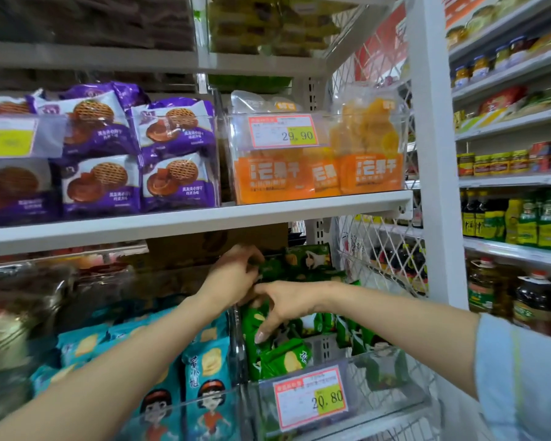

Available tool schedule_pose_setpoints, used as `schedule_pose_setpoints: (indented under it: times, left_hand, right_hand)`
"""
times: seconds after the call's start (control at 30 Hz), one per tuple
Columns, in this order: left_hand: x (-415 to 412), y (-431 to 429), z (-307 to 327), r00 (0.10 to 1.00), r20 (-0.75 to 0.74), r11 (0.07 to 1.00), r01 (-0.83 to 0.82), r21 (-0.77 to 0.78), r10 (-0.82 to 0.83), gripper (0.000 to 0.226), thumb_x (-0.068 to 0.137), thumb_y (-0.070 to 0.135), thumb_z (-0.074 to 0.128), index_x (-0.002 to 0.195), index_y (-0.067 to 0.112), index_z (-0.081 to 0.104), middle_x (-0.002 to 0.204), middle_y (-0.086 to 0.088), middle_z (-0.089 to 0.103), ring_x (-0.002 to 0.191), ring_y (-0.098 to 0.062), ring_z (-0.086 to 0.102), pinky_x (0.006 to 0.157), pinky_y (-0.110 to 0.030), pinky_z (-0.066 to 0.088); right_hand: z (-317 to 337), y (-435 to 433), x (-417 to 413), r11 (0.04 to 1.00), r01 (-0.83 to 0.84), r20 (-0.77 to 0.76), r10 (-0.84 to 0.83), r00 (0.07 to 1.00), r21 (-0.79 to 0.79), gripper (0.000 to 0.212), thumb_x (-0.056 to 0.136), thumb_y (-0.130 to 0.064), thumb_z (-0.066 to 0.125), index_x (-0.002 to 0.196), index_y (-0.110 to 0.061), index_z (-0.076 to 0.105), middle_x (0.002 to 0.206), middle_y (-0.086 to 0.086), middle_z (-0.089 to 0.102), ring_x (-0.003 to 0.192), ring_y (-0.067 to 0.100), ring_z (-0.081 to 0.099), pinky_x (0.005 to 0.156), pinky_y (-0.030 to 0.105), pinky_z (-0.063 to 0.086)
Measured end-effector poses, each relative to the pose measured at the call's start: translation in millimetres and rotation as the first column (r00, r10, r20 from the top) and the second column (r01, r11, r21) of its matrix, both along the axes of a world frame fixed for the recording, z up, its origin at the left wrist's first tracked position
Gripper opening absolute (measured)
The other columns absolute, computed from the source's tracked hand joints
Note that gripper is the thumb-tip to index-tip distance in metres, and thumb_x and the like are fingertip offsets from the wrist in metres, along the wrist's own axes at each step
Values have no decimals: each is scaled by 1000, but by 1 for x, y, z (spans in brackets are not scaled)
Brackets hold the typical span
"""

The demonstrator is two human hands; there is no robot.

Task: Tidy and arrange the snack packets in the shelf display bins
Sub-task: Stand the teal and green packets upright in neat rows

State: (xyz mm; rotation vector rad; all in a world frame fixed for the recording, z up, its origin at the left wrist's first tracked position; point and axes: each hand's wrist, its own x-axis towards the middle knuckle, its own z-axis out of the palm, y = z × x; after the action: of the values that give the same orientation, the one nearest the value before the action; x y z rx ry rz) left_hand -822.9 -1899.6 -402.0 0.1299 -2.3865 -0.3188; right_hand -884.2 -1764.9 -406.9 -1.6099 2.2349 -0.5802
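Note:
Green snack packets [283,358] fill a clear plastic bin [379,386] on the lower shelf, right of centre. My left hand [233,275] reaches deep under the upper shelf and pinches the top edge of a green packet [303,259] at the back of the bin. Just below and in front of it, my right hand [280,305] rests its bent fingers on the green packets in the middle of the bin; whether it grips one is unclear. Teal packets [204,370] stand in the neighbouring bin to the left.
The shelf board [204,218] above carries purple biscuit packets [134,154] and a clear bin of orange dried-fruit bags [315,163]. A white upright post [436,154] and wire mesh [382,249] close the right side. Bottles and jars fill further shelves at right.

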Motion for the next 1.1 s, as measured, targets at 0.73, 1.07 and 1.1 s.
schedule_pose_setpoints:
  times: [0.73,1.07,1.1]
  left_hand:
    - [-7,42,13,758,413,830,293,475,-504,27,85,0,62,109,8,52,95,-9,65,77,1,63,80,-15,49]
    - [-41,62,12,726,552,865,115,489,-409,37,88,17,64,114,8,41,90,-2,60,67,-12,65,59,-20,55]
    - [-44,60,11,726,559,863,92,497,-400,38,88,14,63,118,7,40,89,-4,59,63,-10,64,59,-20,55]
  right_hand:
    - [42,97,-25,883,405,143,-380,914,-239,58,80,-50,67,119,-9,53,89,4,63,62,20,64,70,34,57]
    - [18,79,-40,841,503,100,-493,864,-199,71,79,-46,70,132,-5,47,89,12,69,65,16,65,61,24,56]
    - [16,79,-42,843,502,108,-491,865,-192,64,81,-41,70,129,-4,49,88,12,69,68,17,65,61,23,55]
